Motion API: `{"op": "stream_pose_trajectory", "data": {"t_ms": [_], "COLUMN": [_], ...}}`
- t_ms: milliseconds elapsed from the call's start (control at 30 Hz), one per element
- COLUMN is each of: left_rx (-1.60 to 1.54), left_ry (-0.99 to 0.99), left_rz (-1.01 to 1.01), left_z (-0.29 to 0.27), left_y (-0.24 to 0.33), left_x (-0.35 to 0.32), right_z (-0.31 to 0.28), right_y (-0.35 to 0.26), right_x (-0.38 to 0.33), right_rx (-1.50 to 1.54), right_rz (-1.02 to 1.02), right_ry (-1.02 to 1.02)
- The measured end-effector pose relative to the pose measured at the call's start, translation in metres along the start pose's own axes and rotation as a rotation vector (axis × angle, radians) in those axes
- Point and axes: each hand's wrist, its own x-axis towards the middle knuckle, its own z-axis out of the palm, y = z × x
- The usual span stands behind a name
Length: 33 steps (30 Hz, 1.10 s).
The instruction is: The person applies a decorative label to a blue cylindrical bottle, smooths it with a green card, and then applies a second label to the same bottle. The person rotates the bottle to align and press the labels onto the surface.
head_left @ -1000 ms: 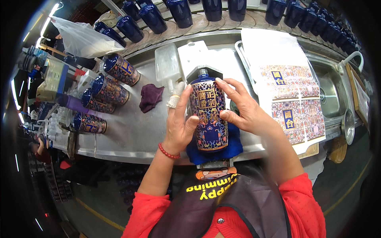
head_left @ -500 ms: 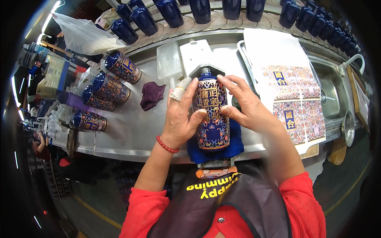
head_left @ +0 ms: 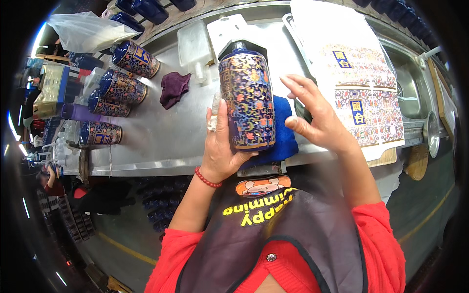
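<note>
A grey steel worktop [head_left: 161, 132] carries a blue folded cloth [head_left: 283, 132]. Above it, the left hand [head_left: 222, 146] grips a dark-blue patterned ceramic bottle [head_left: 246, 100] upright; the right hand [head_left: 317, 119] hovers open, just beside.

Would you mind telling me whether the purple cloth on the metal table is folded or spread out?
Neither: the purple cloth lies loosely crumpled, with uneven creases, on the metal table.

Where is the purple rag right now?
In the head view the purple rag lies on the steel table, left of the bottle that the left hand holds, and right of the decorated bottles lying on their sides.
</note>
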Motion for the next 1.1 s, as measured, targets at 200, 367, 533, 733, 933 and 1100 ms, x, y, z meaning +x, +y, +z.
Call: {"op": "stream_pose_trajectory", "data": {"t_ms": [200,367,533,733,933,1100], "left_rx": [0.338,0.451,0.512,0.535,0.57,0.586], "left_ry": [0.122,0.113,0.076,0.088,0.083,0.103], "left_rz": [0.186,0.251,0.324,0.338,0.315,0.28], "left_z": [0.0,-0.001,-0.005,-0.004,0.001,-0.003], "left_y": [0.003,0.017,0.025,0.034,0.043,0.045], "left_x": [-0.011,-0.013,-0.008,-0.005,-0.006,-0.01], "right_z": [0.015,0.024,0.027,0.027,0.028,0.027], "right_y": [-0.017,-0.024,-0.023,-0.021,-0.02,-0.02], "right_x": [-0.027,-0.042,-0.043,-0.043,-0.043,-0.044], "right_rx": [-0.007,-0.009,-0.055,-0.064,-0.062,-0.051], "right_rz": [-0.047,-0.049,-0.079,-0.071,-0.086,-0.089], "right_ry": [-0.039,-0.046,-0.04,-0.046,-0.038,-0.037]}}
